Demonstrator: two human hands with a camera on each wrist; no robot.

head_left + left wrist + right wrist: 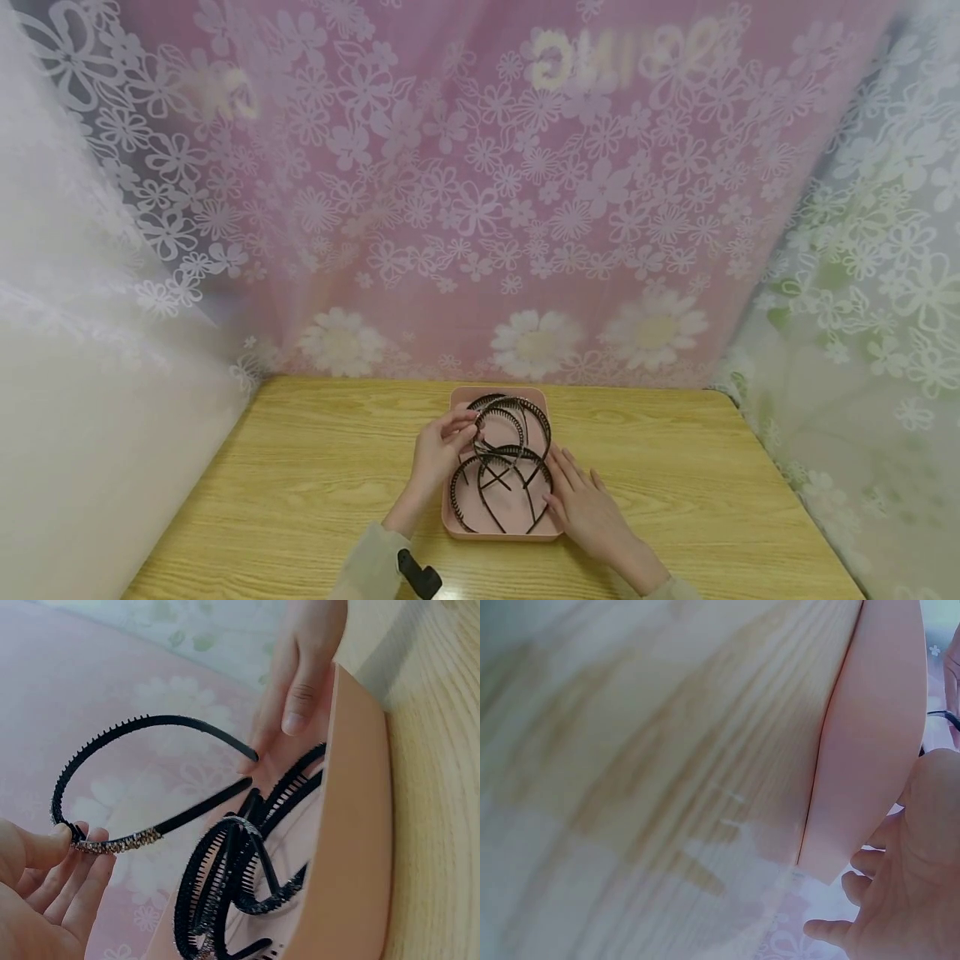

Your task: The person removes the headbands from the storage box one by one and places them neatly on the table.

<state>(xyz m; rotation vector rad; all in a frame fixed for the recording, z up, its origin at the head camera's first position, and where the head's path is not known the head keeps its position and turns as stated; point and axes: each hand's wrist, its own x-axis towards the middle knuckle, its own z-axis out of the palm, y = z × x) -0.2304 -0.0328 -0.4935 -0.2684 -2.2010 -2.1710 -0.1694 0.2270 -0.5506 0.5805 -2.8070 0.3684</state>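
A pink tray (501,537) holds several black toothed headbands (454,497), overlapping, some with glittery trim. Between thumb and fingers my left hand (437,448) pinches one black headband (129,842), on its stretch of sparkling stones. In the left wrist view that headband is raised above the pile, its two free ends pointing toward the tray. My right hand (592,510) lies along the tray's right side, fingers extended. In the right wrist view its palm faces the tray wall (877,712); whether every finger touches the wall cannot be told.
The tray stands on a wood-grain table (322,467). Behind rises a pink floral curtain (480,208), with pale patterned sheets at left and right. A black strap device (420,575) sits on the left sleeve.
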